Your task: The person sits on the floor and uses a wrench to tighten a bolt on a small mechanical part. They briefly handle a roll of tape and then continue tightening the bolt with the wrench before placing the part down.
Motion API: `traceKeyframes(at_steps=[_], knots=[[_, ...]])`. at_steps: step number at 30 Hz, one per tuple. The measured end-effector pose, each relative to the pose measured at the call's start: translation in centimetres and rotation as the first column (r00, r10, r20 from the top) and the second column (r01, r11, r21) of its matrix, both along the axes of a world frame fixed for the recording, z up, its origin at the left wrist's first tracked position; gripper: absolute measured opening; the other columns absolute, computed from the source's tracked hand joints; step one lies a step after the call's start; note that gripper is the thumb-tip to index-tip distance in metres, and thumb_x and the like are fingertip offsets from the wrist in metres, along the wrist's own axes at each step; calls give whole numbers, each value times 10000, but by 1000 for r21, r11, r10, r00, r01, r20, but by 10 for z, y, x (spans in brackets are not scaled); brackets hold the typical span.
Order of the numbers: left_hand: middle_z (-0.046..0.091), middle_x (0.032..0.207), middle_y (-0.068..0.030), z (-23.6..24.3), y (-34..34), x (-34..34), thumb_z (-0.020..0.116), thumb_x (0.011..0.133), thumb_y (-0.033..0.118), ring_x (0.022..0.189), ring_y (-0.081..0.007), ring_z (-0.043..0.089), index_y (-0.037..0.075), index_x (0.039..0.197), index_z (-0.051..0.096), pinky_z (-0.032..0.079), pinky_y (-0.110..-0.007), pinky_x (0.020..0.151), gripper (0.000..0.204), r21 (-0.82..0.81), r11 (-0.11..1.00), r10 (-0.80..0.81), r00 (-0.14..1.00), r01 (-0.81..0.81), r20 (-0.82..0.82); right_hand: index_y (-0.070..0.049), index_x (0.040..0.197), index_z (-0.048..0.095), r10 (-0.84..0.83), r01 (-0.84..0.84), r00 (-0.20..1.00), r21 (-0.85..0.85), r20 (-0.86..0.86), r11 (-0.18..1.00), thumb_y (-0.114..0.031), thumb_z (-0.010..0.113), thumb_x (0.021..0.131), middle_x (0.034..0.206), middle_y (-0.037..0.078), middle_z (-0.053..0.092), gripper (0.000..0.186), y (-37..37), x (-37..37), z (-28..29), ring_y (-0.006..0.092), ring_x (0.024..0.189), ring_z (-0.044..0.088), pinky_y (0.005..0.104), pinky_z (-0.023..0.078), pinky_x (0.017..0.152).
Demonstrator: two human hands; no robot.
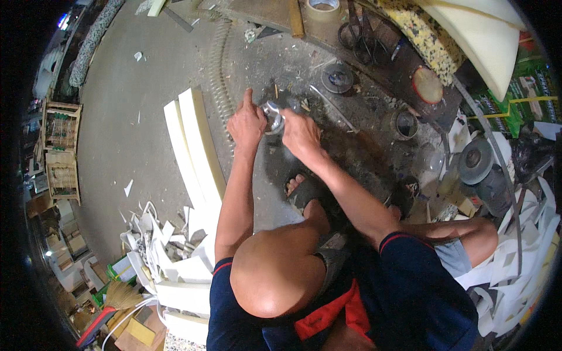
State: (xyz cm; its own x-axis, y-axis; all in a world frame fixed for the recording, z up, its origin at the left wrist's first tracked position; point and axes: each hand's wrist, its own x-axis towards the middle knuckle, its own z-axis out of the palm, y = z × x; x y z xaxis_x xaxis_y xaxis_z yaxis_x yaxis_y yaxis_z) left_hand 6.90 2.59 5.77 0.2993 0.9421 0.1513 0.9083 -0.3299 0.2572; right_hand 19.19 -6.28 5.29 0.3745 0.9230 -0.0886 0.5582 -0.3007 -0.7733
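A small, shiny silvery piece (273, 117) with a rounded shape is between my two hands, above the floor; its exact kind does not show. My left hand (246, 124) holds its left side, fingers curled and the index finger stretched out away from me. On the other side, my right hand (301, 133) is closed at its edge, with fingertips pressed against it. A coiled clear hose (220, 70) runs just left of my left hand. Beyond my right hand lie a thin metal strip (333, 107) and a dark round disc (338, 78).
Long cream foam strips (196, 140) lie left of my arm, with white foam scraps (170, 240) nearer. Scissors (358, 38) and a tape roll (323, 8) sit at the far right. A dark round-topped machine (477, 161) and a broom (122, 294) flank me.
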Motion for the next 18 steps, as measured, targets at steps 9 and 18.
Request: traceKeyframes(at_steps=[9, 18], knots=[[725, 950, -169, 0, -1, 1, 610, 866, 181, 781, -378, 712, 163, 1372, 555, 561, -492, 671, 509, 2, 1000, 7, 1000, -7, -9, -87, 1228, 586, -208, 133, 262, -179, -942, 975, -113, 495, 1036, 767, 47, 560, 214, -4, -8, -31, 109, 545, 487, 283, 388, 422], [726, 985, -164, -1, 0, -1, 607, 868, 173, 799, -380, 712, 163, 1378, 540, 558, -502, 698, 514, -37, 999, -10, 1000, 10, 5, -99, 1177, 551, -331, 94, -2, -330, -944, 939, -139, 490, 1053, 791, 51, 558, 144, -6, -19, -29, 100, 537, 462, 255, 357, 421]])
